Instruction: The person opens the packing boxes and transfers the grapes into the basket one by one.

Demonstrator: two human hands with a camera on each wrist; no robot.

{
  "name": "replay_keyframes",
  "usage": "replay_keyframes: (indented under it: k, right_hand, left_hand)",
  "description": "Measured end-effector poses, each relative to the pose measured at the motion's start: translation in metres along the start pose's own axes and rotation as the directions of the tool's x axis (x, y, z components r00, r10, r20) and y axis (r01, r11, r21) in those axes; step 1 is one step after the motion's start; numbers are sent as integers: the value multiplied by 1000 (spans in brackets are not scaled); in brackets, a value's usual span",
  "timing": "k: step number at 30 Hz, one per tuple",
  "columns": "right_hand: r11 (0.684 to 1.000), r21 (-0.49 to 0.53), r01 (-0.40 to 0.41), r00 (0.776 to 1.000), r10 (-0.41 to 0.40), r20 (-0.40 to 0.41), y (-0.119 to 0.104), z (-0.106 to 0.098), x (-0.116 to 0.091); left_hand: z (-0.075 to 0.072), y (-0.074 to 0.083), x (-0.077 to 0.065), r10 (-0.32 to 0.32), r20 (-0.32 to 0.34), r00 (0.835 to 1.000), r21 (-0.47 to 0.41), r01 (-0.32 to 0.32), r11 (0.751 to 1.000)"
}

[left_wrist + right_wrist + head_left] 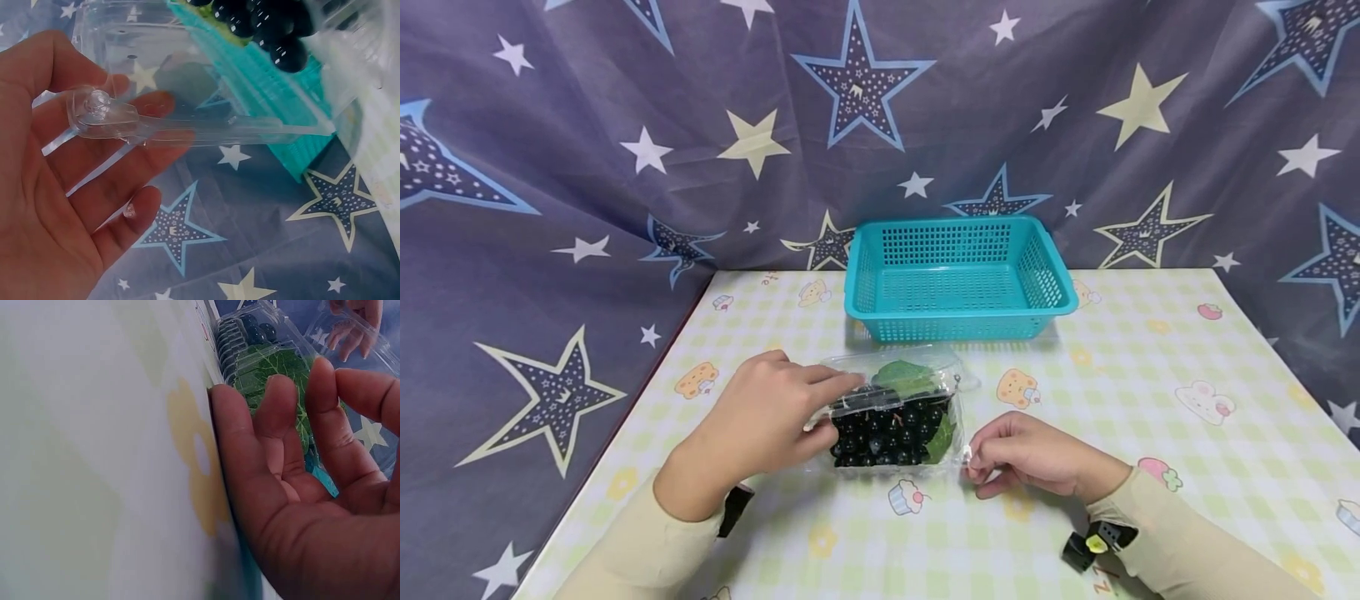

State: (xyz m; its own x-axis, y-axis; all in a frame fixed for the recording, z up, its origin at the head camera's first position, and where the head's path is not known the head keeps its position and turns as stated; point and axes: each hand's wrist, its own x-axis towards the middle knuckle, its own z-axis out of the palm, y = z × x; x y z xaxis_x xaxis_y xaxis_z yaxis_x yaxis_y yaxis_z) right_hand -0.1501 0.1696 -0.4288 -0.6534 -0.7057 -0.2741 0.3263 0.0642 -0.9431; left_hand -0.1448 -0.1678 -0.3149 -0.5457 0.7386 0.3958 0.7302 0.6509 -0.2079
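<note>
Dark grapes [880, 435] with green leaves [942, 440] lie in a clear plastic clamshell box [895, 469] in the middle of the table. Its lid [936, 357] stands tilted up, partly over the grapes. My left hand [775, 408] holds the lid's edge at the left, with thumb and fingers on either side of the clear plastic [206, 128] in the left wrist view. At the box's front right corner, my right hand [1030, 454] pinches the rim between thumb and fingertips, resting low against the table.
A teal perforated basket [955, 321] stands behind the box, near the table's back edge. The table has a checked, cartoon-printed cloth [1120, 375]. A star-patterned curtain [820, 192] hangs behind and along the sides.
</note>
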Motion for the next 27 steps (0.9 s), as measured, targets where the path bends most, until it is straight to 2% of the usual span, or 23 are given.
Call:
replay_keyframes:
  k: [9,21,27]
  right_hand:
    - [1000,3,1,1000,-1,4,2,-1,0]
    - [1000,-1,-13,1000,13,-11,6,-4,2]
    - [1000,-12,-12,1000,12,-7,4,-4,1]
  left_hand:
    - [-5,-9,15,-27,-73,997,-3,27,1000]
    - [-8,-21,22,-111,-23,994,-39,110,993]
    - [-8,-31,25,-176,-26,984,-110,172,979]
